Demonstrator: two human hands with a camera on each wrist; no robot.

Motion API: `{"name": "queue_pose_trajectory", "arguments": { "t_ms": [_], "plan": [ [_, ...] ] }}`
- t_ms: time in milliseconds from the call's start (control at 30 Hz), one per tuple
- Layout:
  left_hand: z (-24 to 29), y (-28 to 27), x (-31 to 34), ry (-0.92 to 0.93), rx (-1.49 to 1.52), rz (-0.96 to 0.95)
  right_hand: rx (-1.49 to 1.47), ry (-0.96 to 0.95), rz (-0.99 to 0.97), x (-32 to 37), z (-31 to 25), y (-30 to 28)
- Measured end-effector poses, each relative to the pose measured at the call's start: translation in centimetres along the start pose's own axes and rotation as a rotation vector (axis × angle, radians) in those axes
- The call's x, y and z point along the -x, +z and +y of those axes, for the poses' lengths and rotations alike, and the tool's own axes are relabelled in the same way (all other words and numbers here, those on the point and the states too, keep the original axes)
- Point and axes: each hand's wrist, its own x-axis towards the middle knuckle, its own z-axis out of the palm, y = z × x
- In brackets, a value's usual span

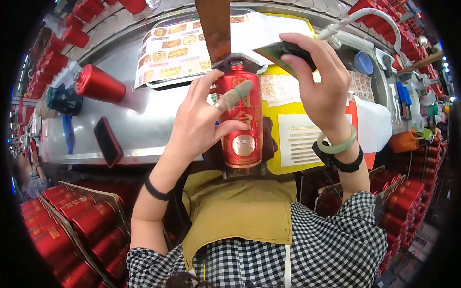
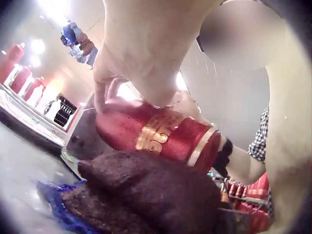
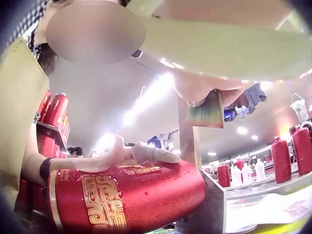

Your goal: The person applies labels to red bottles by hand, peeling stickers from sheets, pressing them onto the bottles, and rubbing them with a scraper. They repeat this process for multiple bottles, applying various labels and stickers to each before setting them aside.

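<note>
A red bottle (image 1: 244, 122) with gold characters and a round pale emblem lies in front of the person, its neck toward a metal stop (image 1: 240, 61). Over its left side lies the left hand (image 1: 197, 117). The index finger, in a beige finger cot (image 1: 234, 97), extends across the lettering, and the thumb touches lower down. Water drops show on the bottle (image 3: 156, 195) in the right wrist view. Above the sheets at the right, the right hand (image 1: 324, 79) pinches a thin, flat, green-and-dark scraper (image 1: 283, 54) between thumb and fingers, apart from the bottle. Dark padding (image 2: 146, 190) lies beside the bottle.
Decal sheets (image 1: 170, 53) cover a tray at the back left. Another red bottle (image 1: 100, 84) and a phone (image 1: 107, 142) lie on the metal table. A wooden post (image 1: 215, 26) rises behind the stop. Yellow board (image 1: 273, 165) and white slotted card (image 1: 305, 139) sit at right.
</note>
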Motion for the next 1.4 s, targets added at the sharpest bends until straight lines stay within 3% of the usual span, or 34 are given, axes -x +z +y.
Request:
{"name": "queue_pose_trajectory", "arguments": {
  "t_ms": [67, 167, 267, 333, 400, 467, 533, 567, 600, 667, 733, 800, 867, 933, 1000, 1067, 1100, 1200, 1333, 1400],
  "plan": [
    [-0.5, 0.3, 0.7, 0.014, 0.029, 0.053, -0.032, 0.115, -0.03, 0.5, 0.0, -0.8],
    [-1.2, 0.9, 1.4, 0.047, 0.037, 0.126, -0.041, 0.137, -0.041, 0.6, -0.2, -0.9],
    [0.3, 0.3, -0.1, -0.052, -0.024, 0.057, -0.074, 0.13, -0.057, 0.2, -0.2, 0.3],
    [-0.4, 0.6, 0.1, -0.011, -0.034, 0.078, 0.0, -0.038, -0.055, -0.6, -0.4, 1.3],
    [-1.7, 1.7, 1.4, -0.199, 0.395, 0.242, 0.108, -0.248, -0.087, -0.5, 0.0, 2.5],
    [-2.0, 1.6, 3.0, -0.239, 0.462, 0.193, 0.112, -0.362, -0.177, 1.0, -2.0, 3.4],
    [-1.1, 1.9, 4.4, -0.514, 0.757, 0.266, -0.025, -0.465, -0.35, 3.4, -4.9, 3.0],
    [-1.3, 2.5, 5.0, -0.47, 0.704, 0.276, -0.151, -0.487, -0.474, 3.4, -6.4, 2.3],
    [-0.3, 2.3, 5.0, -0.547, 0.778, 0.281, -0.191, -0.431, -0.537, 3.7, -7.1, 1.8],
    [0.7, 3.1, 6.3, -0.469, 0.815, 0.286, -0.12, -0.251, -0.466, 3.0, -4.4, 3.4],
    [1.0, 3.4, 7.3, -0.165, 0.567, 0.198, -0.119, -0.128, -0.238, 0.7, -0.5, 3.6],
    [3.2, 4.5, 7.2, -0.213, 0.454, 0.215, 0.002, -0.314, -0.179, 0.4, 2.0, 2.6],
    [4.0, 4.8, 7.0, -0.24, 0.38, 0.239, -0.126, -0.374, -0.148, 4.1, 0.9, 2.9],
    [3.8, 4.3, 6.9, -0.207, 0.323, 0.212, -0.266, -0.581, -0.176, 7.0, -1.1, 2.1],
    [3.6, 4.8, 7.4, -0.255, 0.391, 0.23, -0.358, -0.434, -0.397, 6.8, -2.0, 0.5],
    [4.0, 3.8, 6.7, -0.182, 0.305, 0.202, -0.25, -0.061, -0.233, 5.9, -0.8, 2.5],
    [3.8, 4.2, 7.0, -0.186, 0.338, 0.216, -0.201, -0.034, -0.073, 5.1, 0.5, 3.5],
    [3.9, 3.0, 6.6, -0.197, 0.377, 0.15, 0.146, -0.155, -0.005, 2.3, 2.3, 2.3],
    [3.1, 1.2, 4.3, -0.147, 0.161, 0.084, 0.146, -0.189, 0.058, 0.5, 1.6, 1.5],
    [2.7, 1.4, 2.5, -0.174, 0.156, 0.034, 0.122, -0.139, 0.193, -0.1, 1.7, 1.8]
  ]
}}
